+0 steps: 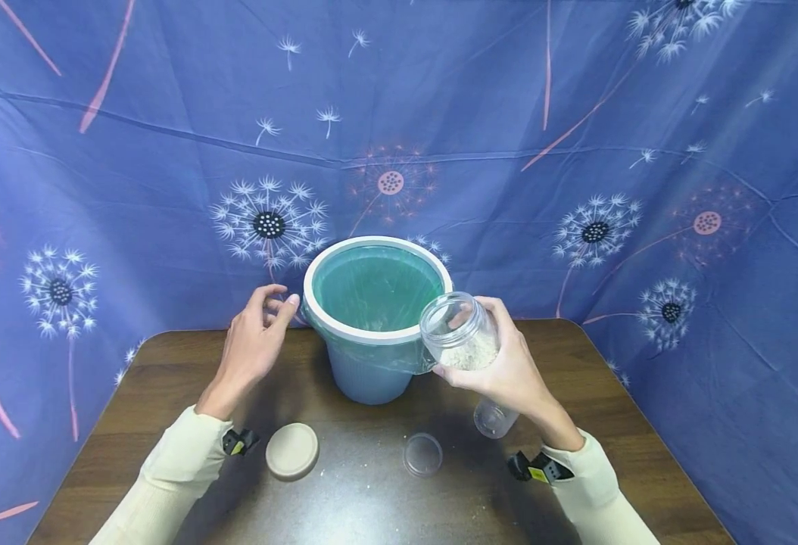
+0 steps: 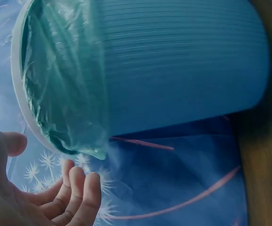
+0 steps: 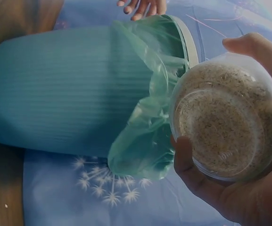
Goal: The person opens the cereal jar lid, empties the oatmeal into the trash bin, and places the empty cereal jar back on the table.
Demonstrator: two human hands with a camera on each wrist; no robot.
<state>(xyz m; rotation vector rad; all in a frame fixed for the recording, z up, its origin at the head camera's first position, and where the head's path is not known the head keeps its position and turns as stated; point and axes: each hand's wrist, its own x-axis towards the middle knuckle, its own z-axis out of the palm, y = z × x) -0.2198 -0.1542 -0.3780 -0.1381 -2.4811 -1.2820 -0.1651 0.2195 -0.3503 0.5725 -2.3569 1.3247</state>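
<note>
My right hand (image 1: 513, 367) grips a clear jar (image 1: 463, 333) by its sides, with pale flaky grains (image 3: 216, 122) inside. The jar is tilted, its open mouth facing the near right rim of a blue ribbed trash bin (image 1: 368, 378). A green plastic bag (image 2: 65, 75) lines the bin and folds over the outside under the white rim (image 1: 378, 334). Beside the bin's left edge, my left hand (image 1: 254, 337) hangs with fingers loosely bent, apart from the rim and holding nothing.
On the brown table (image 1: 167, 393) lie a round beige lid (image 1: 292, 452) at front left and a clear round lid (image 1: 422, 455) in front of the bin. Another clear container (image 1: 494, 421) shows partly under my right hand. A blue dandelion-patterned cloth (image 1: 481, 212) hangs behind the table.
</note>
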